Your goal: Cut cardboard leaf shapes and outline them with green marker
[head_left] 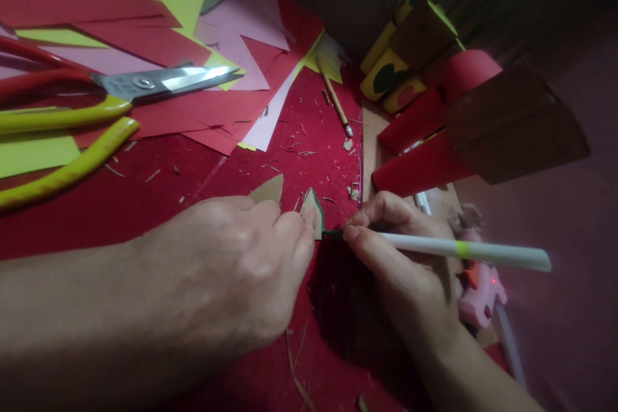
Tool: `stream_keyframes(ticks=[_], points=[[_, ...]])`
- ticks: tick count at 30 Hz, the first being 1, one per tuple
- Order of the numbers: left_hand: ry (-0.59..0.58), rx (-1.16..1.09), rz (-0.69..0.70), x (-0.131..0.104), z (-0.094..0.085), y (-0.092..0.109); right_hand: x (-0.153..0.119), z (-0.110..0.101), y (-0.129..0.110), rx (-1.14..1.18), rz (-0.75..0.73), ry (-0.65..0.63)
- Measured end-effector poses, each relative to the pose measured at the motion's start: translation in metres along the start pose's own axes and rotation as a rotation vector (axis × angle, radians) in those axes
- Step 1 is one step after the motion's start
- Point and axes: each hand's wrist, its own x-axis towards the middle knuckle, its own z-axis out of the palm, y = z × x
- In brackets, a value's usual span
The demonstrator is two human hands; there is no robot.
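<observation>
My left hand (pixel 251 257) presses a small pointed piece of cardboard (pixel 311 212) against the red surface, its fingers closed together at the piece's left side. A green line runs along the right edge of this piece. My right hand (pixel 396 251) grips a white felt-tip pen (pixel 425 244) with a yellow-green band, and its dark green tip touches the lower right corner of the cardboard. A second tan cardboard piece (pixel 270 190) shows behind my left knuckles, partly hidden by the hand.
Scissors (pixel 145 84) with red and yellow handles lie on red, pink and yellow paper sheets (pixel 168 116) at the upper left. A pencil stub (pixel 333 93) and scraps lie beyond my hands. Red paper tubes (pixel 420 161) stand on the right, near a pink glue gun (pixel 480 299).
</observation>
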Motion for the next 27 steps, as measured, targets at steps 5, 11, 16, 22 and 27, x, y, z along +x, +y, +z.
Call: stream_keyframes(ticks=[5,11,16,22,27], points=[[0.004,0.007,-0.002,0.001,-0.002,0.000,-0.002,0.000,0.004,0.040,0.041,-0.045],[0.055,0.017,-0.039,-0.002,0.007,0.005,-0.002,0.001,0.003,0.079,0.037,0.012],[0.064,0.041,-0.067,-0.003,0.010,0.008,-0.002,-0.002,0.000,-0.011,0.049,-0.045],[-0.027,0.081,-0.001,-0.001,-0.001,0.003,-0.001,-0.001,0.002,0.053,0.049,-0.024],[-0.033,0.060,0.042,-0.003,0.000,0.001,-0.002,0.000,0.001,0.013,0.029,-0.019]])
